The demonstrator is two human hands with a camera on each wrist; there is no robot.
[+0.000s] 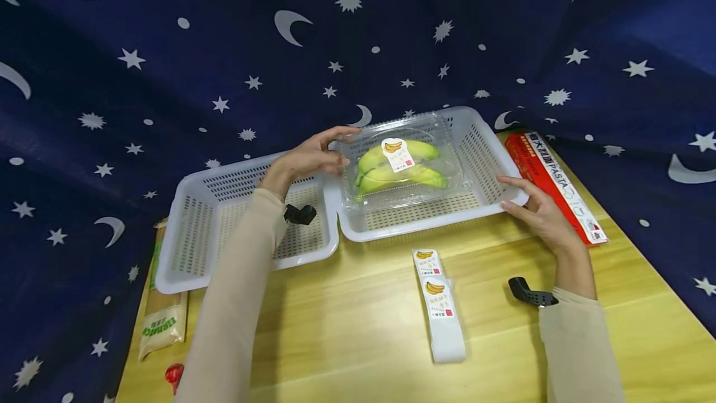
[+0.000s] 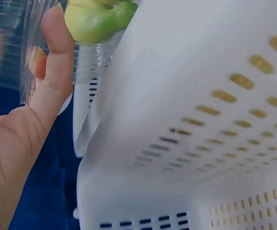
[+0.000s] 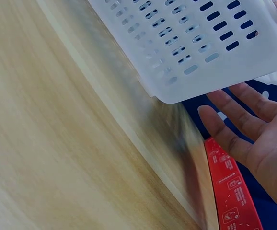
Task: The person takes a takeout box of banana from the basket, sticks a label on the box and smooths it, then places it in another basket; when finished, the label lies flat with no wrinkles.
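Note:
My left hand (image 1: 313,157) grips the left edge of a clear plastic clamshell box (image 1: 349,194). Yellow-green bananas (image 1: 427,176) lie inside, under a white banana sticker (image 1: 397,154) on the lid. The box is over the right white basket (image 1: 416,222), its left side near that basket's left rim. At the basket's right front corner, my right hand (image 1: 539,213) holds the rim; in the right wrist view, several fingers of the right hand (image 3: 268,139) stretch beneath and outside the basket wall (image 3: 215,72).
Another white basket (image 1: 190,222) adjoins on the left. A strip of banana stickers (image 1: 447,334) lies in front. A red pasta box (image 1: 554,185) is at the right, a noodle packet (image 1: 162,322) and a red object (image 1: 174,373) at the left. Starry dark-blue cloth (image 1: 313,73) hangs behind.

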